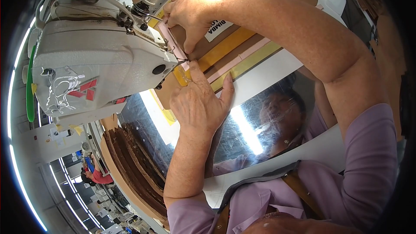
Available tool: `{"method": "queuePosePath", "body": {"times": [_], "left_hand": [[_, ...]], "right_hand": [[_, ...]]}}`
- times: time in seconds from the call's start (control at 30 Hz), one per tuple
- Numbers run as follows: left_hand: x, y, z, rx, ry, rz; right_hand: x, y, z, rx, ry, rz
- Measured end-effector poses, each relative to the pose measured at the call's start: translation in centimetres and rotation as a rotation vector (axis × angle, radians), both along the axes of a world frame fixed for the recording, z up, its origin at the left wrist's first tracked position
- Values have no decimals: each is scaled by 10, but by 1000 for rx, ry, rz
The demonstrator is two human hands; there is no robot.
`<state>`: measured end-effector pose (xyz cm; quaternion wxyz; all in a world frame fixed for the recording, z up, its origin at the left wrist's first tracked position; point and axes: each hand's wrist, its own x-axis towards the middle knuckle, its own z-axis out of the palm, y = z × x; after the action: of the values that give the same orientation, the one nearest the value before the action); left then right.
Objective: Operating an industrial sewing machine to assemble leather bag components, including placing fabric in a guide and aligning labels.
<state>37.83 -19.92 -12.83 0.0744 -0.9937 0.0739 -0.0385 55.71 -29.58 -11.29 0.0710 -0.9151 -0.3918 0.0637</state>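
Observation:
A white sewing machine (82,56) fills the upper left. Beside its needle end lies a flat workpiece of brown board (201,51) with orange, olive-yellow and pink bands and a white label. My left hand (197,99) rests on it, index finger pressed by a short pink strip (171,39) at the needle and thumb spread to the right. My right hand (195,13) arches over from the right, its thumb and fingers apart on the workpiece along that pink strip. Both hands are open. The needle tip is too small to make out.
A scratched shiny metal plate (141,112) under the work reflects a person. Stacked worn brown boards (132,160) edge the table at lower left. White sheet (271,65) lies below the bands. In the far lower-left background a person in red (97,174) is at another station.

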Motion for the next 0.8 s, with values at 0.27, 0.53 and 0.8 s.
{"method": "queuePosePath", "body": {"times": [0.27,0.53,0.8], "left_hand": [[3,4,-9,-121,-131,-147],[6,2,-6,-108,-107,-119],[6,-4,1,-4,13,-78]], "right_hand": [[6,-2,1,40,-11,20],[6,-8,-3,81,-43,79],[5,-12,2,34,-65,81]]}}
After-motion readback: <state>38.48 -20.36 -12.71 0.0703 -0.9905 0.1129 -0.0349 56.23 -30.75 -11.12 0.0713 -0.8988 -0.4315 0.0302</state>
